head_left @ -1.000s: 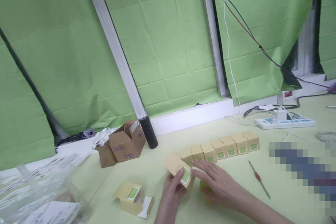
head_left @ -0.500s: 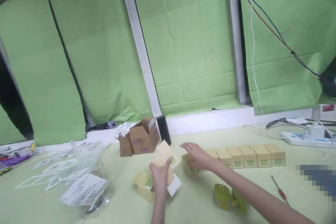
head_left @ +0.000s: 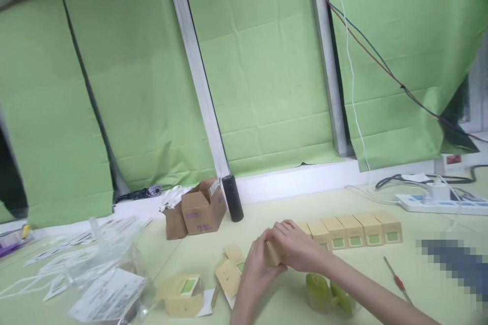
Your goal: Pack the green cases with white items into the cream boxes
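My left hand [head_left: 256,266] and my right hand [head_left: 295,245] meet at the left end of a row of small tan boxes [head_left: 353,233]. Between their curled fingers is a small tan cardboard box [head_left: 273,254], mostly hidden by both hands. Left of my left hand lies an open tan box [head_left: 227,275] with a green window, tipped over and partly covered. Another open box [head_left: 179,299] with a white flap sits farther left. Below my right forearm stand green translucent containers [head_left: 317,288].
A brown carton [head_left: 204,213] and black cylinder [head_left: 232,198] stand at the back. To the left lie a clear plastic bag [head_left: 109,274] with a white label and white frames [head_left: 61,264]. A red-handled thin tool [head_left: 398,282] and power strip [head_left: 442,204] are at right.
My left hand has let go of the pale box, now lying on the table, and moved right to a box at the row's end. My right hand's fingers have closed around that box.
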Demonstrator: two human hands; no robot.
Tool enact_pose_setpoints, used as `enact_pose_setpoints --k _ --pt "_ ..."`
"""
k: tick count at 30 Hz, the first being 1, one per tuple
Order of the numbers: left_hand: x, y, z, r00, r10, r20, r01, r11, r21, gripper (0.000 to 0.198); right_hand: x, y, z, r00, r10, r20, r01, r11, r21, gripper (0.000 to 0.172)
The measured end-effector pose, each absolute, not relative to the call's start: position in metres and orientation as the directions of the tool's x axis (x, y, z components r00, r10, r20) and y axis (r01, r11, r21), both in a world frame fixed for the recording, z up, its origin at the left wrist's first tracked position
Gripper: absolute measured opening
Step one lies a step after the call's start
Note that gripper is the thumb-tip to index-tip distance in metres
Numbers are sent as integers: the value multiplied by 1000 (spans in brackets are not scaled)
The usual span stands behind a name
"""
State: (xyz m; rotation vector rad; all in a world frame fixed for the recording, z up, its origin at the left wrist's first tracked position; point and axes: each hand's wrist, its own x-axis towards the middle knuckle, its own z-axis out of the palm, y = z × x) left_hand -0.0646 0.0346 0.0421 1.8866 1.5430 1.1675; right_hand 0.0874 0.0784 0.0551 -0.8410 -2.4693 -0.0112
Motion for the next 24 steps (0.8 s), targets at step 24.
enact_pose_setpoints --k 24 --pt "-79 41 29 -88 872 481 679 -301 669 43 162 52 37 -269 832 486 624 535 -570 13"
